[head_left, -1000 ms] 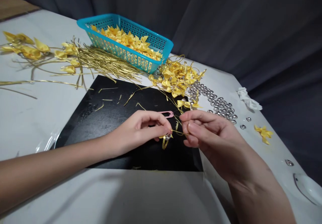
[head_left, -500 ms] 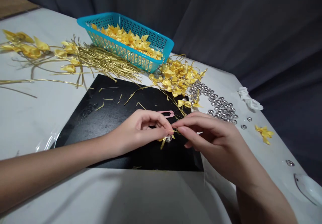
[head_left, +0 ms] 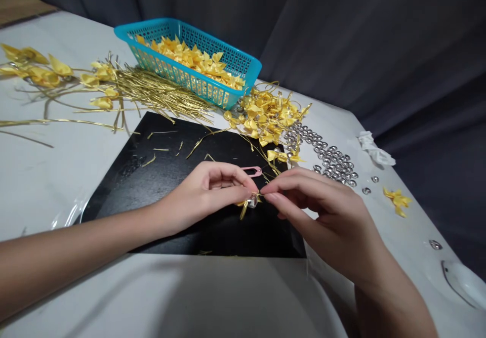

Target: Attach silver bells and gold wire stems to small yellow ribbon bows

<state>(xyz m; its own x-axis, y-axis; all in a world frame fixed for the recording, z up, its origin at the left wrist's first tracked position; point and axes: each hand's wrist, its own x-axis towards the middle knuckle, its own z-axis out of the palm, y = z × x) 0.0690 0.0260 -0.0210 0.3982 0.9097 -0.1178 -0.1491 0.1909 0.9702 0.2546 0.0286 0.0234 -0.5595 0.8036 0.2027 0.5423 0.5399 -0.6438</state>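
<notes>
Over the black board (head_left: 170, 226), my left hand (head_left: 212, 188) pinches a small yellow ribbon bow (head_left: 242, 210) with a silvery bead (head_left: 252, 201) at its middle. My right hand (head_left: 319, 206) comes in from the right, thumb and forefinger closed on a thin gold cord (head_left: 259, 194) at the bow. The fingertips of both hands almost meet there. My left fingers partly cover the bow. Just beyond the hands lies a pink-handled tool (head_left: 253, 171), partly hidden by my left hand.
A blue basket (head_left: 190, 77) of yellow bows stands at the back. Gold cords (head_left: 163, 92) lie before it. Right of it are a heap of bows (head_left: 271, 115) and silvery beads (head_left: 334, 163). White crumpled pieces (head_left: 375, 148) and a white object (head_left: 463, 282) lie farther right.
My right fingertips have come slightly left, closer to the bow, so less cord shows between the hands. The surroundings are unchanged apart from a slight shift of view.
</notes>
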